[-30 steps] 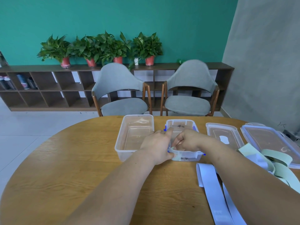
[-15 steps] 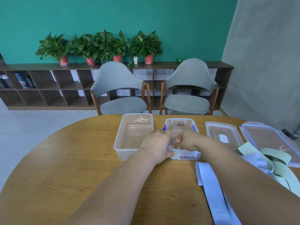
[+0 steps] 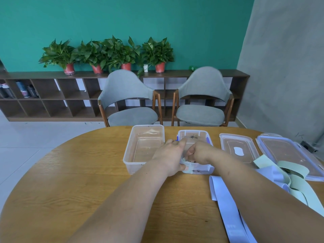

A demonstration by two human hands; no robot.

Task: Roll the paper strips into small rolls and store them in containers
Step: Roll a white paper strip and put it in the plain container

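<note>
Just right of centre on the worktop [image 3: 87, 181], the left hand [image 3: 171, 155] clasps the near-left corner of the small container [image 3: 201, 170], thumb on its front wall. Inside it the right hand [image 3: 201, 151] has its fingers curled downward; whether they pinch a roll I cannot tell. To seat a roll well, I'd hold it pinched tight until it rests against a wall, so it won't spring open. Loose paper strips [image 3: 226, 204] lie at lower right.
</note>
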